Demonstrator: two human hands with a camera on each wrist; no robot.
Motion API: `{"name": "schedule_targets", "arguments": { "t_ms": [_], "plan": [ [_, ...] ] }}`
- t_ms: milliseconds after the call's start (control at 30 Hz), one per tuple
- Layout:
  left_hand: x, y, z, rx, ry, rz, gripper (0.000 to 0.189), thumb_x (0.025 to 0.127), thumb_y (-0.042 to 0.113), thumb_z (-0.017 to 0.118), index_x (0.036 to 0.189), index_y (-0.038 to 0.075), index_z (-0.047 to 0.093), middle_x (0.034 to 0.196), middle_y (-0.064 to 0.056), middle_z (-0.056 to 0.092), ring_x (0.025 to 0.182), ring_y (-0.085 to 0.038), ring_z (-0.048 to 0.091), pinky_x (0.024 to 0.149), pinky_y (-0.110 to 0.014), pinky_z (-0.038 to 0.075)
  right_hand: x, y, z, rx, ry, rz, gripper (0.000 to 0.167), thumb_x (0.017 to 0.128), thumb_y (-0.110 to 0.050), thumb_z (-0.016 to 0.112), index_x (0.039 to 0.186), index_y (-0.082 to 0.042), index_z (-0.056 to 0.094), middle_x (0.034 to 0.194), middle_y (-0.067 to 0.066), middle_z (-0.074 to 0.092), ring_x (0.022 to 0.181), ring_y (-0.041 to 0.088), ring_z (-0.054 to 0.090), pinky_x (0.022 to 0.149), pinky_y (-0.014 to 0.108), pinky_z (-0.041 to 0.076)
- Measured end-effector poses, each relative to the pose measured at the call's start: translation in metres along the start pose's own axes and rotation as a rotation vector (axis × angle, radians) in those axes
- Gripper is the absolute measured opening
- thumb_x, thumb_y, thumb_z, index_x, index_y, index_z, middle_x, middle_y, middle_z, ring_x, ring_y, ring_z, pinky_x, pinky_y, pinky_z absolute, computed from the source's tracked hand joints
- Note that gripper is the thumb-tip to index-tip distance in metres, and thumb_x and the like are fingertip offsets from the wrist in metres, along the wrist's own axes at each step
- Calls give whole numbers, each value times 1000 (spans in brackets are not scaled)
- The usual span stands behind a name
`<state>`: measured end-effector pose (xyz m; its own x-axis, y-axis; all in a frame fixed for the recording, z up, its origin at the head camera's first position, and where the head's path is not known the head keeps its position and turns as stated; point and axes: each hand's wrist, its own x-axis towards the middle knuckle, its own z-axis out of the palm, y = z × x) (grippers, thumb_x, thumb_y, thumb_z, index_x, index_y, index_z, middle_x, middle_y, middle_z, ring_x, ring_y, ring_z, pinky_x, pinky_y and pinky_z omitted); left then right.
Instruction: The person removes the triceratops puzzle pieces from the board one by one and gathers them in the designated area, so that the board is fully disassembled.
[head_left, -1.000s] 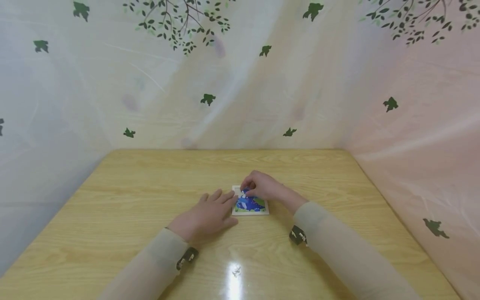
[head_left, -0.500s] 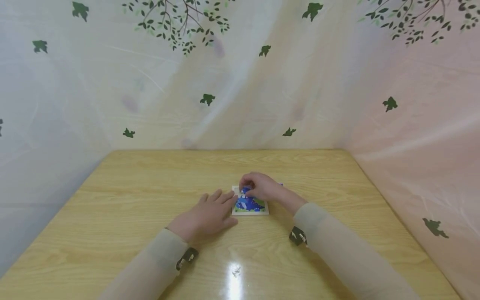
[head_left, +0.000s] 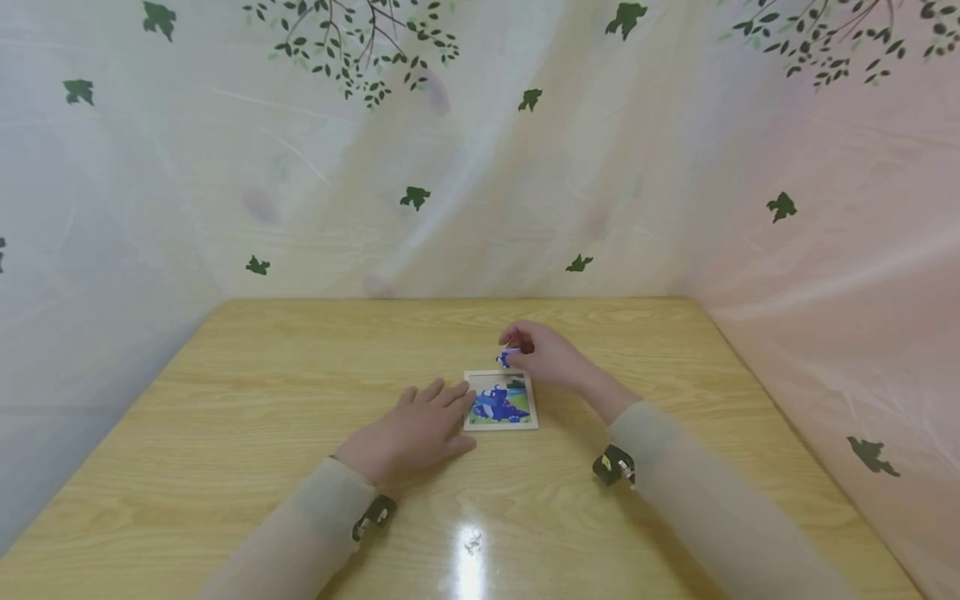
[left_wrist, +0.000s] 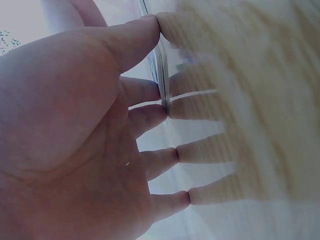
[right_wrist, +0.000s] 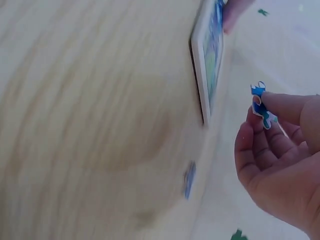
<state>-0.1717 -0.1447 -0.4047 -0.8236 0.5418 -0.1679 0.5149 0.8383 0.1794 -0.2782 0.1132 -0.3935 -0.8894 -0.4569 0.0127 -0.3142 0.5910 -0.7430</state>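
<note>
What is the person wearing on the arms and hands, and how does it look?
The left sleeve and right sleeve are long, plain and pale beige. A small dark device with light patches sits near each wrist. The left hand and right hand are ungloved.

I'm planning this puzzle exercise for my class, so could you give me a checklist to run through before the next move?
1. The puzzle board lies flat on the table: ok.
2. The left hand is at the board's left edge: ok.
3. The right hand pinches the blue piece: ok.
4. The blue piece is seated: not ok, held clear of the board.
5. What looks like a loose piece is placed: not ok, on the table.
6. The blue piece fits: cannot tell.
</note>
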Motion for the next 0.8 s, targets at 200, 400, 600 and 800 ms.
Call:
{"name": "schedule_targets", "arguments": {
  "t_ms": [200, 400, 600, 800],
  "plan": [
    [-1, 2, -1, -34, -9, -11, 74, 116, 54, 48, 176, 14, 30, 183, -9, 22, 167, -43, 16, 131, -70, 15, -11, 15, -23, -37, 76, 43, 16, 109, -12, 71, 123, -5, 74, 120, 10, 75, 115, 29, 69, 103, 48, 58],
    [-1, 2, -1, -36, -2, -9, 75, 116, 54, 48, 176, 13, 30, 183, -8, 22, 167, -43, 16, 132, -69, 15, -22, 35, -43, -49, 106, 90, 14, 110, -12, 70, 121, -5, 73, 116, 12, 75, 110, 30, 70, 100, 48, 58],
    [1, 1, -2, -35, -5, -7, 74, 116, 53, 49, 176, 12, 30, 183, -9, 22, 167, -44, 16, 132, -70, 14, -34, 51, -56, -61, 111, 96, 16, 109, -13, 71, 121, -3, 73, 113, 13, 76, 106, 29, 69, 91, 42, 56],
    [2, 1, -1, -21, -6, -9, 75, 116, 54, 49, 175, 12, 31, 182, -9, 23, 167, -44, 17, 131, -71, 15, -42, 59, -63, -42, 93, 108, 15, 108, -11, 72, 118, -1, 73, 111, 13, 75, 104, 26, 68, 91, 38, 55]
  ]
}}
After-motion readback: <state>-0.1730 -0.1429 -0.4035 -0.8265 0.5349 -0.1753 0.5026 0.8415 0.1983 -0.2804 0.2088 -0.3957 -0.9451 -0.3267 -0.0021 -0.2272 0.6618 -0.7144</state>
